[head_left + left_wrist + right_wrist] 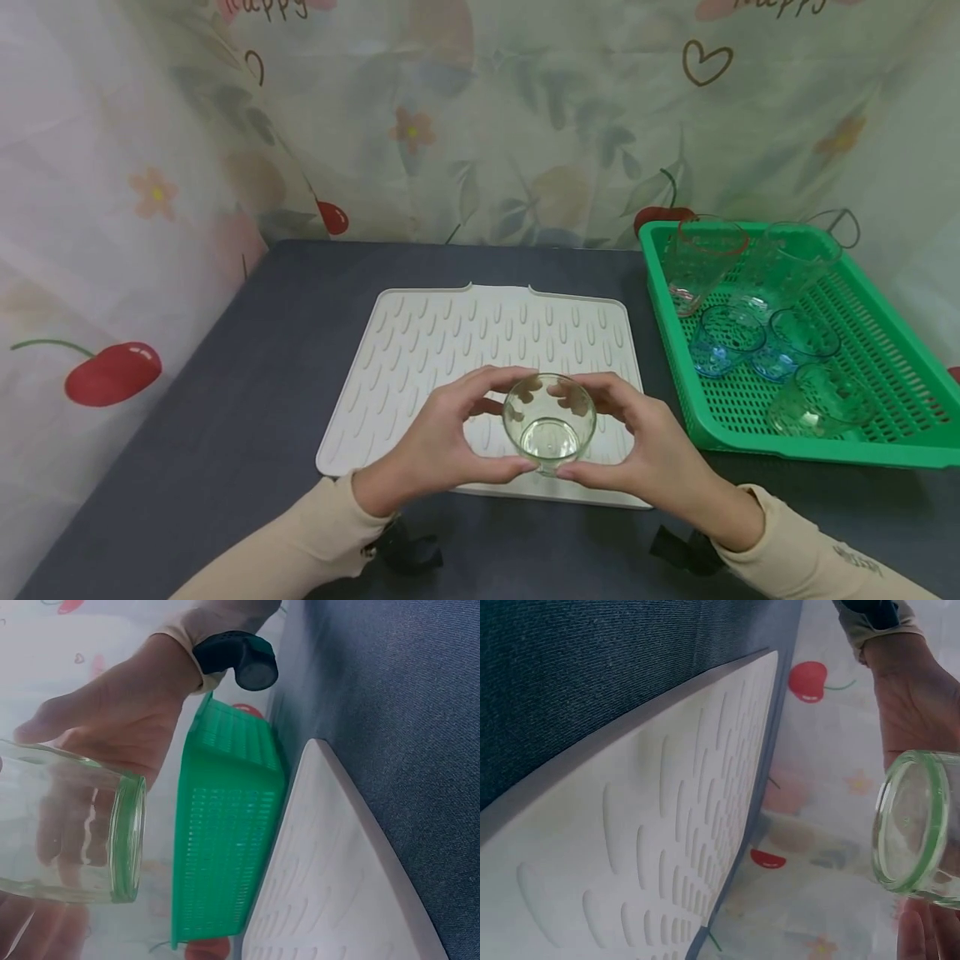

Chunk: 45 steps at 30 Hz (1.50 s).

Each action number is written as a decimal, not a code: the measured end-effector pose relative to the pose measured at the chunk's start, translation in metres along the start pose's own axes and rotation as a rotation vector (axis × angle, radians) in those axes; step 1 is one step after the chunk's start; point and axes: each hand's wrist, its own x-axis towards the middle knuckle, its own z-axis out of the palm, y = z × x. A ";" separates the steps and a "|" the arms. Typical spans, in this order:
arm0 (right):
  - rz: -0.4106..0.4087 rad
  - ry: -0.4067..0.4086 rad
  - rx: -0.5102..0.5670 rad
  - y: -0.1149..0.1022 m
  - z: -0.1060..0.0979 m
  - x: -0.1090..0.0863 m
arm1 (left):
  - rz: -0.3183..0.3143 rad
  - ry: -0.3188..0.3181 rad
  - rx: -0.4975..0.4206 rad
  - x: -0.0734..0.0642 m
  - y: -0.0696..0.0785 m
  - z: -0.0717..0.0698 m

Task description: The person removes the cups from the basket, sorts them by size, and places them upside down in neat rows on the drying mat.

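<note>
Both hands hold one clear, green-tinted drinking glass (551, 437) between them, its mouth up, raised above the white ridged drying mat (420, 350). My left hand (457, 433) grips it from the left, with the thumb along the near side and fingers round the far side. From the right, my right hand (637, 433) grips it the same way. In the left wrist view the thick base of the glass (127, 840) is clear of the mat. The right wrist view shows the glass (919, 825) with fingers behind it.
A green plastic basket (678, 375) stands at the right, holding several glasses: a tall red-rimmed one (701, 258), a clear mug (787, 262), blue-tinted ones (723, 337) and a clear one (821, 404). A printed curtain (510, 125) hangs behind the dark table (225, 400).
</note>
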 end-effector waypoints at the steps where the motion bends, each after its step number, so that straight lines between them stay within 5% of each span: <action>1: 0.003 -0.005 0.006 0.000 0.000 0.000 | 0.003 0.001 -0.004 0.000 0.001 0.000; 27: 0.015 -0.065 0.033 0.007 0.007 -0.003 | 0.003 0.028 -0.107 0.000 0.008 -0.005; 37: -0.034 -0.055 0.059 0.004 0.000 -0.004 | -0.165 -0.035 -0.332 -0.005 0.007 -0.008; 45: 0.023 -0.034 0.089 0.000 -0.010 -0.003 | -0.288 -0.072 -0.316 -0.010 0.001 -0.007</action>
